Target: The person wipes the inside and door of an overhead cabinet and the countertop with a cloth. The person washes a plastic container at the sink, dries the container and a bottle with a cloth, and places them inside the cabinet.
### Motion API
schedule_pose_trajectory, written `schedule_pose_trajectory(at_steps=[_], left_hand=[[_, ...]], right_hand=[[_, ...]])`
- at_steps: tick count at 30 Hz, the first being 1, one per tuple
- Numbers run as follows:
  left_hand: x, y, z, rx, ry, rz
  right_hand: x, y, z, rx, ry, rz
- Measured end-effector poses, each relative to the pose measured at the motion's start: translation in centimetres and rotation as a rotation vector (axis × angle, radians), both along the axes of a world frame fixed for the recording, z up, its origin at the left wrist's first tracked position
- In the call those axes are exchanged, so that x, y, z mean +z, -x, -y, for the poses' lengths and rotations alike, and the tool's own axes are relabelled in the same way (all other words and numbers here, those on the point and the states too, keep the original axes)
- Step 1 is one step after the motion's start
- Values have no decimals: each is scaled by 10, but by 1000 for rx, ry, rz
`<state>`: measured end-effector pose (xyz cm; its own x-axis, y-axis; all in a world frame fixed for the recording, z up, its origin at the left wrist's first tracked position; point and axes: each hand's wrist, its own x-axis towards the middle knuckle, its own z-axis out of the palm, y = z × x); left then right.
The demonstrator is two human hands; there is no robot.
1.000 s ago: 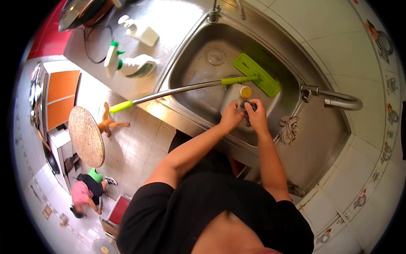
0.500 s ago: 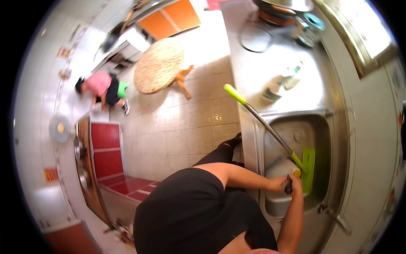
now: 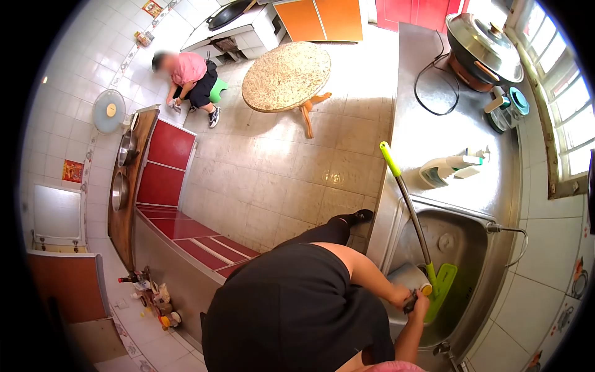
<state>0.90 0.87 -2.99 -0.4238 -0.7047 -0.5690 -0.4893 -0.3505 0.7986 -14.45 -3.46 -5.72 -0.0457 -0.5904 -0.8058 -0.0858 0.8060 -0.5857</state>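
Over the sink point(image 3: 455, 260), my left hand point(image 3: 400, 296) and my right hand point(image 3: 421, 304) are close together, both closed around a small dark bundle that looks like a wet cloth point(image 3: 410, 302). Right beside them a flat mop leans in the sink, its steel pole point(image 3: 414, 217) rising to a lime-green grip over the counter. The mop's green flat head point(image 3: 442, 291) lies against the basin. A pale grey container point(image 3: 406, 276) sits partly behind my left forearm, with a small yellow round piece point(image 3: 426, 289) at its edge.
On the steel counter point(image 3: 427, 133) stand a spray bottle point(image 3: 449, 170), a glass jug point(image 3: 511, 108) and a lidded pan point(image 3: 483, 53). A faucet point(image 3: 446, 350) is near my right arm. A round table point(image 3: 286, 75) stands on the floor; another person point(image 3: 192, 80) sits at far left.
The view has swung, so the room appears shifted and sharper. Both hands stay together on the dark cloth at the sink. The mop keeps its place in the basin.
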Motion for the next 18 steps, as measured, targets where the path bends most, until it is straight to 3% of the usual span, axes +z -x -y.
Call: schedule_pose_trajectory(at_steps=[8,16,18], left_hand=[[5,2,-1,37,32,-67],[-21,15,-4,30,78,-13],[-21,14,-4,21,93,12]], right_hand=[[-5,7,-3,93,73,-58],[-4,11,-4,125,78,-43],[-4,11,-11,24,123,11]])
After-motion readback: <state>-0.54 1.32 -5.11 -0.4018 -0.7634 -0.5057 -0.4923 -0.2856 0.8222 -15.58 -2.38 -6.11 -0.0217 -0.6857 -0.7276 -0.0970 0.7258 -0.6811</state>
